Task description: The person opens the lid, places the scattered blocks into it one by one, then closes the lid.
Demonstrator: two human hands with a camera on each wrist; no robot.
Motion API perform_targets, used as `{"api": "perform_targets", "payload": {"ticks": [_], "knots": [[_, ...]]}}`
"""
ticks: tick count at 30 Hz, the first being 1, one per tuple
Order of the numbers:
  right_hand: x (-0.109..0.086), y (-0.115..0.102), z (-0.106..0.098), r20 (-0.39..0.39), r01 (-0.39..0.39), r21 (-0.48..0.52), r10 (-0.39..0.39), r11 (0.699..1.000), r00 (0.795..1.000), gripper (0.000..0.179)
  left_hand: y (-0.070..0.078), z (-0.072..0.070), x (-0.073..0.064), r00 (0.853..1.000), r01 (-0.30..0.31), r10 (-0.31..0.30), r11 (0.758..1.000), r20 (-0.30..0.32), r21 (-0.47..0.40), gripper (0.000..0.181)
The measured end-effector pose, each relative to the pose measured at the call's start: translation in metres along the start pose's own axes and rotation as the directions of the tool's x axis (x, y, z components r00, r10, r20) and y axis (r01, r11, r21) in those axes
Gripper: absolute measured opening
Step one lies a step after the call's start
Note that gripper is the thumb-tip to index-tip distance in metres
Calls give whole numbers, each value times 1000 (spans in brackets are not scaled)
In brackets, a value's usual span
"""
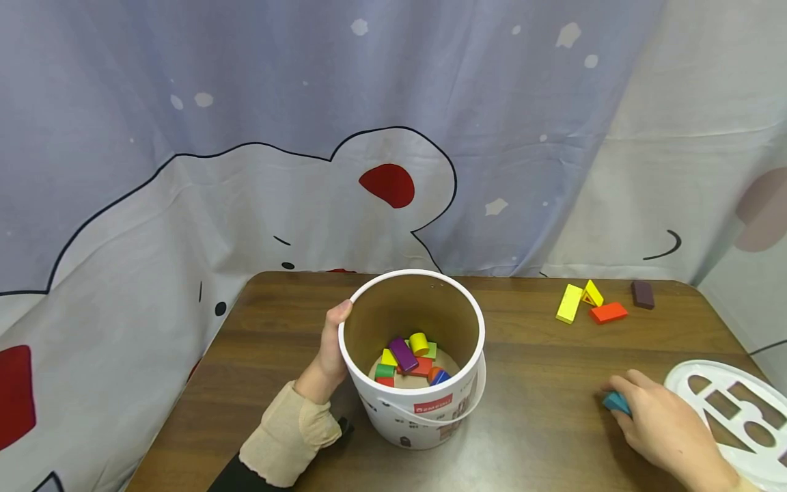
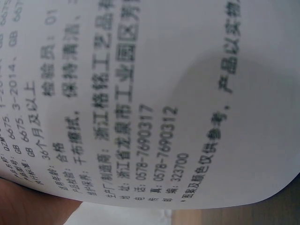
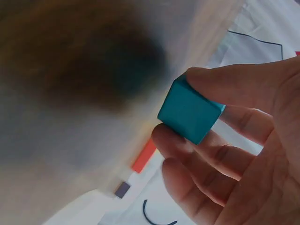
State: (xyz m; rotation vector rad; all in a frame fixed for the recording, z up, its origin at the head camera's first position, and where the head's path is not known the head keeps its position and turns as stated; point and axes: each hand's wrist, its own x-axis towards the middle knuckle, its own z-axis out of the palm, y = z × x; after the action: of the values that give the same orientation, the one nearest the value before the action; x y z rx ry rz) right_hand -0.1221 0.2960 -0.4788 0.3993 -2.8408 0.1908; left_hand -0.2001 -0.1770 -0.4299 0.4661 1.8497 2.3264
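Observation:
My left hand (image 1: 334,345) grips the left rim of a white bucket (image 1: 393,413), thumb over the edge. Inside lie several coloured blocks, among them a purple block (image 1: 403,354) and a yellow cylinder (image 1: 419,343). In the left wrist view the bucket's printed wall (image 2: 154,93) fills most of the frame, and only a bit of the hand (image 2: 33,204) shows. Over at the right of the table, my right hand (image 1: 667,420) pinches a teal block (image 1: 617,402). The right wrist view shows this teal block (image 3: 190,110) between thumb and fingertips.
A white lid (image 1: 750,410) with shaped cutouts lies at the right, partly behind the right hand. Farther back on the table (image 1: 529,383) are a yellow block (image 1: 569,303), a yellow triangle (image 1: 591,294), a red block (image 1: 609,313) and a dark purple block (image 1: 642,294). A printed curtain (image 1: 295,89) hangs behind.

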Motion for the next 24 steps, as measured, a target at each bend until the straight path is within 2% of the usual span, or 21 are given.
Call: {"api": "perform_targets", "payload": {"ticks": [4, 9, 13, 16, 21, 24], "knots": [[11, -12, -5, -87, 60, 36, -56, 998, 995, 38, -1, 0, 0, 1000, -8, 8, 1000, 15, -9, 57], [31, -31, -16, -213, 150, 113, -123, 982, 969, 42, -4, -3, 1, 998, -35, 36, 999, 42, -38, 58], [47, -48, -33, -246, 154, 167, -110, 974, 963, 43, -5, -3, 2, 999, -28, 29, 999, 39, -35, 58], [58, -62, -46, -284, 166, 211, -102, 963, 954, 42, -3, -2, 2, 1000, -1, 2, 1000, 11, -20, 57], [79, -84, -67, -373, 237, 284, -120, 929, 920, 41, -3, -1, 1, 999, 25, -25, 1000, -28, 4, 57], [90, -98, -80, -412, 293, 334, -140, 896, 900, 40, -3, 0, 1, 999, 29, -28, 1000, -41, 13, 57]]}}
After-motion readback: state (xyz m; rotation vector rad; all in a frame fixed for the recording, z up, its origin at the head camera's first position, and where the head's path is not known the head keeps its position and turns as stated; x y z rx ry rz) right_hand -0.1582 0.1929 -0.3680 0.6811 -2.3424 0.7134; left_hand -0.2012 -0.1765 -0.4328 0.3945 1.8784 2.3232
